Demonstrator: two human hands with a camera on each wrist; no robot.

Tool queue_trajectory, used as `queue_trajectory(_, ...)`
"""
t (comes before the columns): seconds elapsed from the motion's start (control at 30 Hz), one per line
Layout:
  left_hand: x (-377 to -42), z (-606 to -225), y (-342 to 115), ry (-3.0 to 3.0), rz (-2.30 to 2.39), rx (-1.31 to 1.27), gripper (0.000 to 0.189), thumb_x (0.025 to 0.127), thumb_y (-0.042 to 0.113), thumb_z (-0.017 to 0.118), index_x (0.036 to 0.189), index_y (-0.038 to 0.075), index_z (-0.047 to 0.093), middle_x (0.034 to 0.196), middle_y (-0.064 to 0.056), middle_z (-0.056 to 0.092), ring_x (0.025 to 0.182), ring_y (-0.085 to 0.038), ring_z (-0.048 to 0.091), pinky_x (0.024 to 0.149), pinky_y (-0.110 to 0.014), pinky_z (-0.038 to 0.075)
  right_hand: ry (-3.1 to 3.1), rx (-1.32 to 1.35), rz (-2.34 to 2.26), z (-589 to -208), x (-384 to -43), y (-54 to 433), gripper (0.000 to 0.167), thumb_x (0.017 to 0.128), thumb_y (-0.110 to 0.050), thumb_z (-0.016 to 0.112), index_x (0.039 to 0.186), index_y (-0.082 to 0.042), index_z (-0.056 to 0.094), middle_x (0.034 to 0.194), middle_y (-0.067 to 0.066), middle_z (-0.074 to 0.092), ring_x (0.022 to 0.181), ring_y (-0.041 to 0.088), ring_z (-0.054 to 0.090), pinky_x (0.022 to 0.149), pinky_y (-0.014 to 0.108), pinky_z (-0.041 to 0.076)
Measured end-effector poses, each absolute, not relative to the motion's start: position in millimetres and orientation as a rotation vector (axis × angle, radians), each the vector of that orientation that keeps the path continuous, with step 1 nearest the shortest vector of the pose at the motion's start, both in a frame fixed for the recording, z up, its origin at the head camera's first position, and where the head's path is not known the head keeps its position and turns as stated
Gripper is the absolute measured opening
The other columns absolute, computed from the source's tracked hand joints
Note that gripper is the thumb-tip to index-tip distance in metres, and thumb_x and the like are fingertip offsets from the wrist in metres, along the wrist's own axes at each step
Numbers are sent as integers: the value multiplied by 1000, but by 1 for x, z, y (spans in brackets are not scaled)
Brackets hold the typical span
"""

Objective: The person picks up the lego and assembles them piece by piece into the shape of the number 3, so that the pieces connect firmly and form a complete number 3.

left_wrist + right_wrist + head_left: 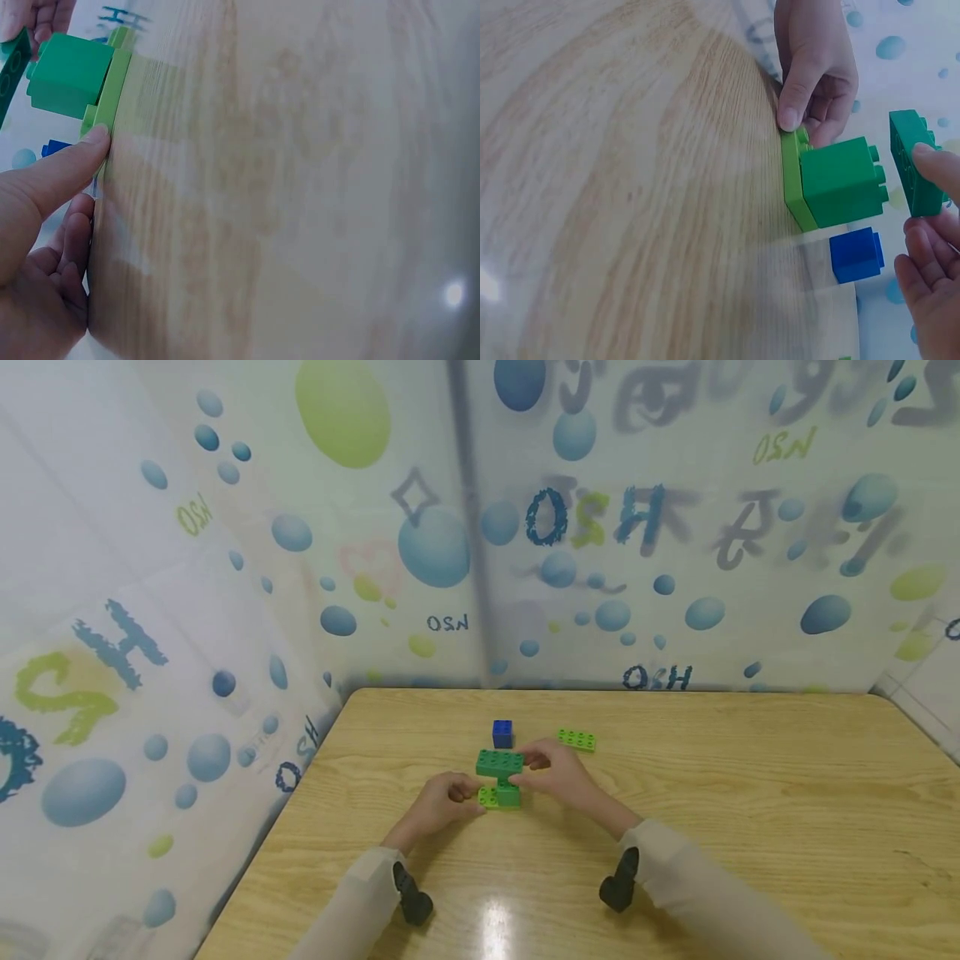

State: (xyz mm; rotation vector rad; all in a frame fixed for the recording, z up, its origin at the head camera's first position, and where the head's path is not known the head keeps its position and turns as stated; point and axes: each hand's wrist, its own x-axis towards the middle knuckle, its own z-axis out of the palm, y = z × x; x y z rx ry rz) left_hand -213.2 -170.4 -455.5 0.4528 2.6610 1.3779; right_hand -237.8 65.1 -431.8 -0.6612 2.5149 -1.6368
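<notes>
Right hand [558, 774] pinching the dark green long brick [499, 762] just above the square green block [842, 182], not seated yet by the look of it. Left hand [442, 800] pressing a thumb on the light green plate [489, 797], pinning it to the wooden table [750, 810]. Block already on plate. Blue cube [502, 732] and second light green plate [577, 739] lying behind, untouched. Roughly halfway, probably.

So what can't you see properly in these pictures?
- Head view: whether the dark green plate touches the green block; the right hand hides the join.
- Left wrist view: the blue block, mostly behind the left hand.
- Right wrist view: the right hand, cut off by the edge.
</notes>
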Motion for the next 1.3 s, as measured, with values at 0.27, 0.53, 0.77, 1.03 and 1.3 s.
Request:
queue_trajectory(0.27, -214, -457, -171, 2687, 1340, 446, 27, 76, 14, 76, 97, 2, 67, 90, -5, 58, 81, -17, 52, 71, -30, 44, 2510, -682, -1642, -431, -234, 58, 39, 75, -22, 76, 108, -5, 64, 96, 3, 58, 89, 22, 57, 79, 34, 47)
queue_trajectory(0.53, -215, -458, -172, 2674, 1335, 418, 23, 75, 14, 76, 90, 4, 63, 87, -4, 55, 80, -16, 49, 72, -31, 43, 2540, -757, -1602, -437, -234, 56, 38, 75, -20, 76, 107, -5, 63, 97, 3, 58, 88, 20, 57, 80, 36, 47)
queue_trajectory(0.77, -215, -459, -172, 2673, 1339, 407, 23, 75, 16, 76, 91, 4, 63, 88, -3, 55, 80, -16, 49, 72, -33, 43, 2528, -794, -1586, -441, -233, 58, 38, 78, -23, 74, 109, -5, 62, 98, 3, 58, 90, 21, 57, 80, 37, 47)
queue_trajectory(1.03, -216, -460, -173, 2677, 1337, 409, 23, 75, 15, 77, 90, 4, 64, 87, -3, 55, 80, -17, 50, 72, -33, 43, 2519, -761, -1581, -440, -233, 57, 36, 78, -20, 74, 109, -6, 62, 96, 1, 60, 88, 17, 58, 78, 35, 48)
queue_trajectory(1.3, -216, -459, -173, 2678, 1324, 412, 24, 75, 16, 76, 92, 4, 64, 88, -3, 56, 81, -16, 50, 73, -32, 44, 2477, -772, -1606, -442, -233, 60, 37, 78, -23, 74, 109, -6, 62, 98, 2, 61, 90, 19, 59, 78, 36, 48)
